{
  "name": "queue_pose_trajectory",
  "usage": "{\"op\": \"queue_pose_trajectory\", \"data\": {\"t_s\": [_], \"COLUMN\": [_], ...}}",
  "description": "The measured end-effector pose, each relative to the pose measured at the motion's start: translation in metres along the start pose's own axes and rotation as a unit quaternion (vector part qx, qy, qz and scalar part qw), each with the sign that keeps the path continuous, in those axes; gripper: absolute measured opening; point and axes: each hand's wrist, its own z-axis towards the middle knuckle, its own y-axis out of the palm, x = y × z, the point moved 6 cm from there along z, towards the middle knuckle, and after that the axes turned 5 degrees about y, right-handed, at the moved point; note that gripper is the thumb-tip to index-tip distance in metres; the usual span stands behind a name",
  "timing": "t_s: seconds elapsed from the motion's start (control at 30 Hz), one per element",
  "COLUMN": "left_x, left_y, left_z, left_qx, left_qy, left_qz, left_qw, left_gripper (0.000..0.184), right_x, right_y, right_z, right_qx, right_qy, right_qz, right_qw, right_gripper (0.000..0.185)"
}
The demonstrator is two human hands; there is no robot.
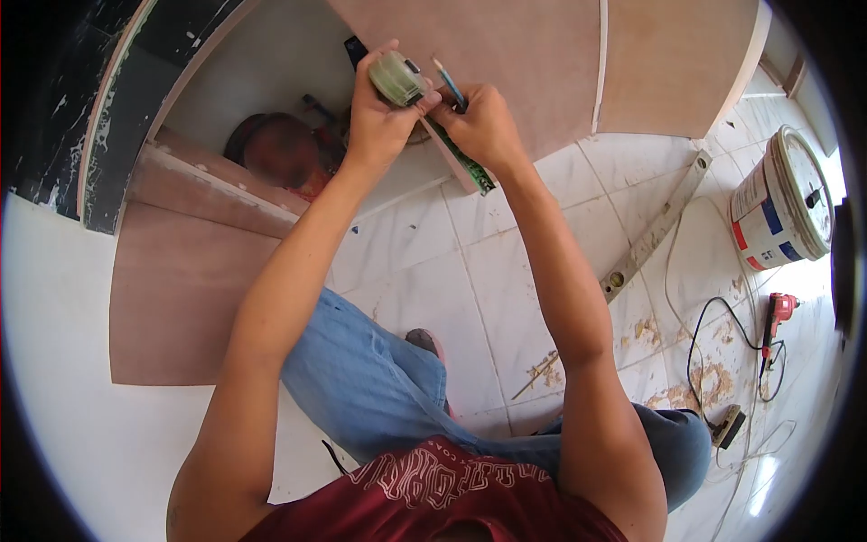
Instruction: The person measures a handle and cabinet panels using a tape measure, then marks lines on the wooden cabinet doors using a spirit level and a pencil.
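My left hand (375, 126) is closed around a tape measure (396, 79) with a pale green case, held up in front of a wooden cabinet panel (533, 63). Right beside it, my right hand (483, 126) grips a blue pencil (449, 83), its pale tip pointing up and away from me. A green strip (471, 164) with dark marks slants down from under my right hand; it looks like the tape's blade. Its upper part is hidden by my fingers. The two hands are close together at the thumbs.
Inside the open cabinet, left, lies a blurred reddish tool (289, 149). A long metal spirit level (659, 226) rests on the tiled floor (415, 271). Farther right are a lidded white bucket (759, 212), a red corded power tool (778, 312), loose cables and wood shavings (709, 384).
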Motion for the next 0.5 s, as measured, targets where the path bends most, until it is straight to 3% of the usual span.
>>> {"op": "queue_pose_trajectory", "data": {"t_s": [0.17, 0.33, 0.43, 0.5], "left_x": [0.040, 0.072, 0.059, 0.065], "left_y": [-0.036, -0.094, -0.140, -0.143], "left_z": [0.031, 0.040, 0.031, 0.023], "left_qx": [0.033, 0.106, 0.163, 0.194], "left_qy": [0.124, 0.138, 0.130, 0.080], "left_qz": [0.110, 0.168, 0.228, 0.163], "left_qw": [0.986, 0.970, 0.951, 0.964], "left_gripper": [0.079, 0.078, 0.080, 0.081], "right_x": [0.046, 0.134, 0.169, 0.173], "right_y": [0.016, 0.011, -0.034, -0.067], "right_z": [-0.010, -0.039, -0.037, -0.036], "right_qx": [-0.015, -0.013, 0.086, 0.133], "right_qy": [0.040, 0.119, 0.111, 0.101], "right_qz": [-0.096, -0.209, -0.271, -0.312], "right_qw": [0.994, 0.971, 0.952, 0.935], "right_gripper": [0.018, 0.023, 0.017, 0.014]}}
